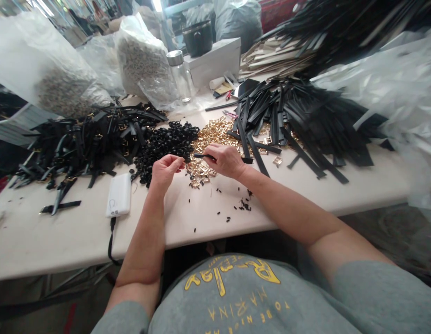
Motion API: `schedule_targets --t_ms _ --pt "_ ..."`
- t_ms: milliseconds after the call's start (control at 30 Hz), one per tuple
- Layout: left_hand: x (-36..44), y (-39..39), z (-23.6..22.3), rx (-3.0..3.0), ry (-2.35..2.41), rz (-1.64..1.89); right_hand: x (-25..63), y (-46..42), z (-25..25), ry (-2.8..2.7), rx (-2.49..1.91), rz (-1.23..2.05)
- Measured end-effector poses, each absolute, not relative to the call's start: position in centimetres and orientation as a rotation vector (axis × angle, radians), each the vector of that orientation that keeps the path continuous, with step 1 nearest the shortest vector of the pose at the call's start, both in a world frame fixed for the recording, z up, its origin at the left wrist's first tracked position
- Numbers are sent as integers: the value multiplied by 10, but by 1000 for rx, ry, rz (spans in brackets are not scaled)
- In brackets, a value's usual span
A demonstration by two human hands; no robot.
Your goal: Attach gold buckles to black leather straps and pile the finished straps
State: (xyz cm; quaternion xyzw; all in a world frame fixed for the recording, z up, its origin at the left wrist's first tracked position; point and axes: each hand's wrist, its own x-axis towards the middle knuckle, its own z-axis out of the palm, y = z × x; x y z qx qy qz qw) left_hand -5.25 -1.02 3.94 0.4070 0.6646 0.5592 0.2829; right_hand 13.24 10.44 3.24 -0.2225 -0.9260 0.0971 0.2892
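Observation:
My right hand [225, 160] is closed around a short black strap [200, 156], one end of which sticks out toward my left hand. My left hand [165, 170] is pinched, thumb against forefinger; whatever sits between the tips is too small to make out. Under and behind both hands lies a heap of gold buckles [215, 132]. A pile of small black loops [170, 141] borders it on the left. Loose black straps [281, 109] are stacked on the right, some reaching over the buckles. At the left is a mound of straps fitted with buckles [93, 139].
A white power bank [118, 195] with a black cable lies left of my forearm. Tiny black bits [245, 204] are scattered near the table edge. Behind stand a glass bottle [180, 76], a white box [215, 62], a dark pot [197, 39] and filled plastic bags [140, 55].

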Motion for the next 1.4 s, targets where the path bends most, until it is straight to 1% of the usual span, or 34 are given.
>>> schedule_targets --t_ms 200,433,533,700,867,1067,1233,1400 --pt "-80 -19 41 1026 1993 1586 134 112 27 -2493 -612 266" --pt "-129 -61 47 1072 2285 1521 133 114 21 -2452 -558 293" --pt "-139 -82 52 1117 2449 1374 132 114 19 -2445 -556 283" --pt "-130 -104 50 1203 2626 957 132 114 18 -2450 -573 291" --pt "-119 -106 41 1241 2784 644 133 113 21 -2481 -611 297" --pt "-116 -102 42 1262 2819 374 133 114 22 -2516 -626 312" --pt "-105 -96 46 1210 2848 280 134 112 24 -2546 -668 305" --pt "-98 -90 44 1246 2831 385 134 112 26 -2547 -668 319"
